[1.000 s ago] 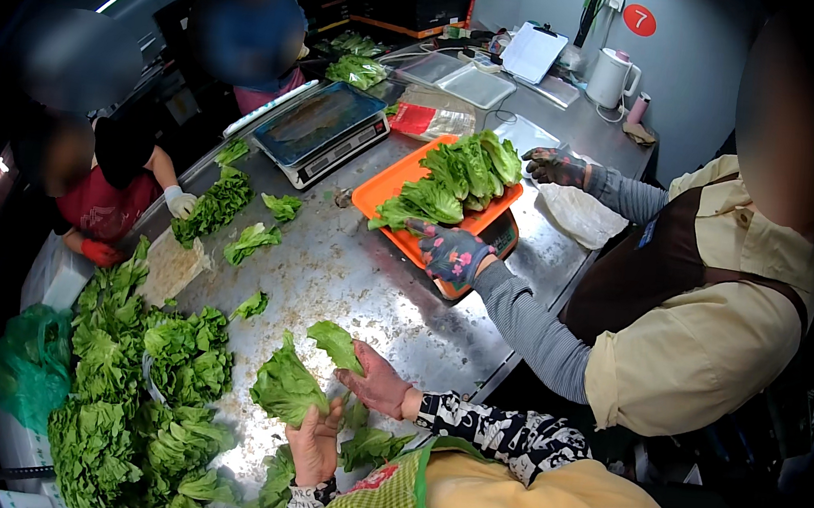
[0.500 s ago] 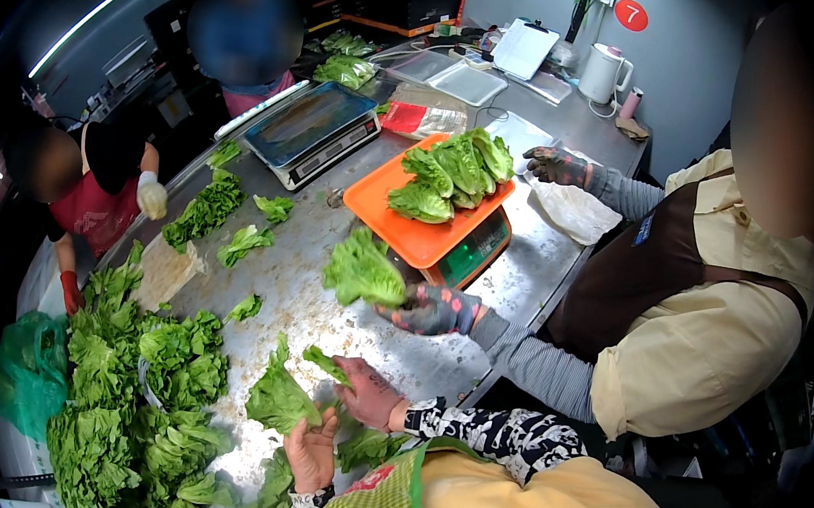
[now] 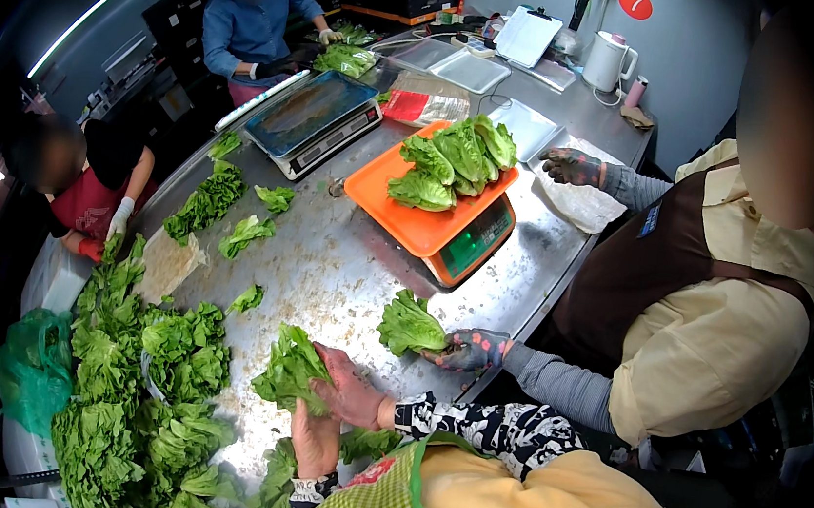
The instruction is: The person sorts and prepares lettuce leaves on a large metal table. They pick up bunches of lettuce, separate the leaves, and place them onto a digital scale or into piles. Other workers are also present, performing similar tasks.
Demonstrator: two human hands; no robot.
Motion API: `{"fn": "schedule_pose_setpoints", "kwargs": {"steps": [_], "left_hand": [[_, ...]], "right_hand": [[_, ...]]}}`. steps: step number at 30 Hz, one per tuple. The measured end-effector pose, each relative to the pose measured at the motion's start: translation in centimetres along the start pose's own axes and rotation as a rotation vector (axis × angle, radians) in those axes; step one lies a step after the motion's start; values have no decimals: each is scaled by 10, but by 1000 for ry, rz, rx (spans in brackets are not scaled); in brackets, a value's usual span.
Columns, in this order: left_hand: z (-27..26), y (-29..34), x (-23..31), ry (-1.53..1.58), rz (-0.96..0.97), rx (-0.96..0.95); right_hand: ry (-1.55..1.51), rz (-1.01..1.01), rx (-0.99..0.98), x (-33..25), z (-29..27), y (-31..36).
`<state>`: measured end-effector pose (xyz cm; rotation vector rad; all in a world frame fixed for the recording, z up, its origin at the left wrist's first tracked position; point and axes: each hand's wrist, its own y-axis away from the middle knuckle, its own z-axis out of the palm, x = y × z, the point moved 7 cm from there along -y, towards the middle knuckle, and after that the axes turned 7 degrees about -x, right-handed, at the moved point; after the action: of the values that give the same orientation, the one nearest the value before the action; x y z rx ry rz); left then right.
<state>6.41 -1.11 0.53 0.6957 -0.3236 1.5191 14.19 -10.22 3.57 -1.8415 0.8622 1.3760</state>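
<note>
Green lettuce [image 3: 293,370] in both hands

Produce-packing room: steel table [image 3: 327,266], scales [image 3: 467,245], lettuce heaps [image 3: 119,393].

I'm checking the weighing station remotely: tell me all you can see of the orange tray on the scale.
The orange tray is a flat rectangular one with a low rim, plastic by its look. It rests level on top of a scale with a green display, set at an angle on the metal table. A row of green lettuce heads lies across its far half; the near half is bare. No hand touches it.
</note>
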Motion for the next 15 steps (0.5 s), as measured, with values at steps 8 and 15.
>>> {"fn": "schedule_pose_setpoints", "kwargs": {"steps": [8, 15], "left_hand": [[-16, -22, 19, 53, 85, 43], [-20, -35, 7, 139, -23, 92]], "right_hand": [[94, 27, 219, 26, -69, -8], [858, -496, 592, -140, -216, -63]]}}
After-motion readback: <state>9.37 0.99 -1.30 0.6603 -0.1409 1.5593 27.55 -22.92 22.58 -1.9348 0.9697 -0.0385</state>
